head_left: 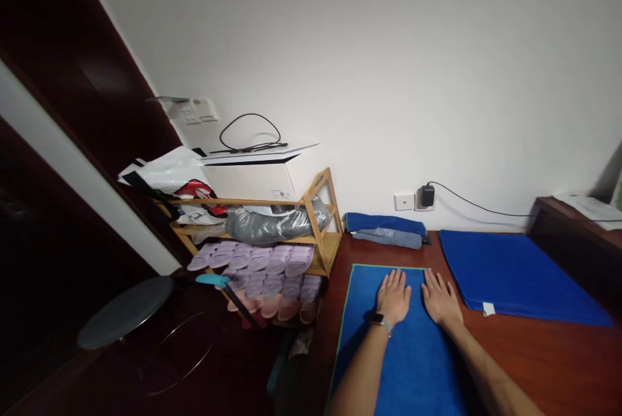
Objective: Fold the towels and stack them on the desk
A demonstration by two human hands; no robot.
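Note:
A blue towel [418,364] with a green-yellow edge lies spread on the reddish-brown wooden table, running toward me. My left hand [394,297], with a watch on its wrist, rests flat on it near the far edge, fingers stretched out. Flat at the towel's far right corner lies my right hand [440,299], its fingers slightly apart. Neither hand grips anything. To the right is a darker blue folded cloth [515,273] with a white tag. Behind the towel, against the wall, sits a folded blue and grey-blue cloth bundle [386,230].
A wooden rack [321,228] at the left holds rows of lilac and pink slippers [272,260], a white box [253,179] and bags. A black charger [427,196] is plugged into the wall, its cable running right. A round stool [126,312] stands at lower left.

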